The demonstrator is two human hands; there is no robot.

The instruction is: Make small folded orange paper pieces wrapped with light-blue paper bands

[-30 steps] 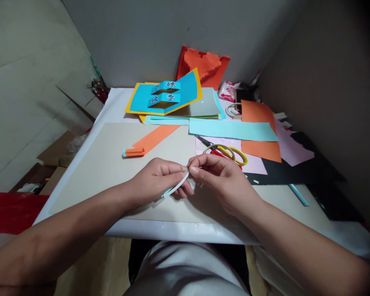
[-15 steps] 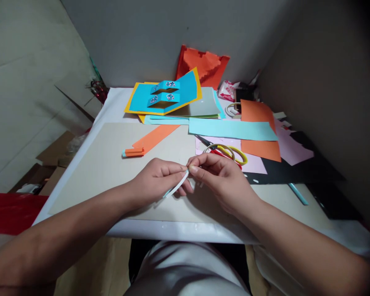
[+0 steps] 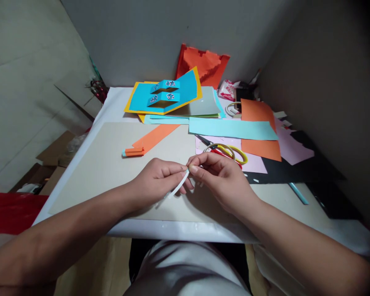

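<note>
White paper strip (image 3: 178, 186): curved, held above grey board (image 3: 92, 176) on counter (image 3: 179, 228), near front edge. Cardboard box (image 3: 54, 180), lower left: white item inside, rest too dark to tell. Orange folded piece (image 3: 133, 152) beside orange strip (image 3: 158, 139). Left hand (image 3: 157, 176): fingers pinching white paper strip. Right hand (image 3: 224, 176): fingers narrow, gripping its upper end. Just beyond: ring (image 3: 214, 145) overlapping scissors (image 3: 244, 154), pink sheet (image 3: 255, 164) beneath. Farther right: black sheet (image 3: 306, 172), pale-blue stick (image 3: 298, 194).

Scissors (image 3: 218, 151) and a pop-up card (image 3: 165, 97) mark a craft desk (image 3: 179, 227).
</note>
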